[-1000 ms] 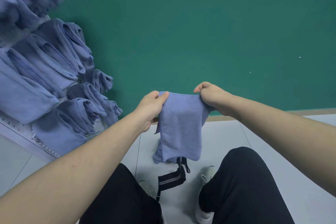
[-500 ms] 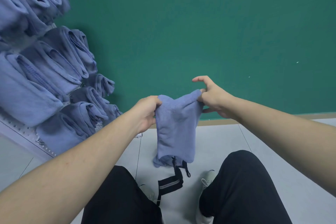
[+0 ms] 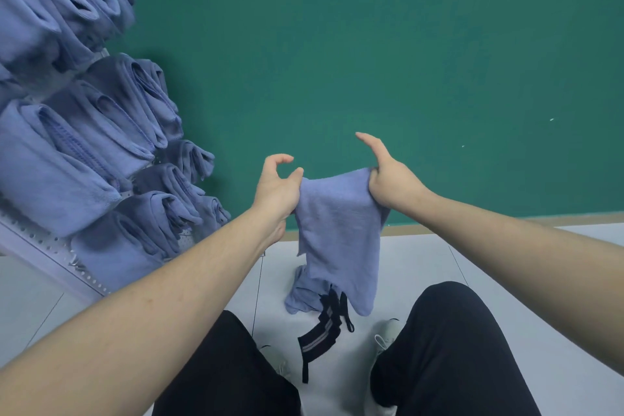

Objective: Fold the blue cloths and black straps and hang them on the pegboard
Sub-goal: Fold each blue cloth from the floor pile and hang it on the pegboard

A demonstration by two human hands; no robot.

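Observation:
A blue cloth (image 3: 337,230) hangs in front of me between both hands. My left hand (image 3: 275,187) has its top left corner against the thumb, with the index finger curled up off the fabric. At the top right corner my right hand (image 3: 388,182) grips the cloth in its lower fingers, index finger stretched out. A black strap (image 3: 324,338) with grey stripes dangles from the cloth's bunched lower end, above the floor between my legs. The white pegboard (image 3: 40,243) stands at the left, holding several folded blue cloths (image 3: 81,159).
A green wall (image 3: 371,44) fills the background, with a wooden skirting strip at its foot. Below lies pale tiled floor (image 3: 422,263). My black trouser legs (image 3: 452,348) and pale shoes are at the bottom, either side of the strap.
Both hands rose a little and moved apart, drawing the cloth's top edge wider. My left index finger lifted off the cloth and my right index finger straightened out.

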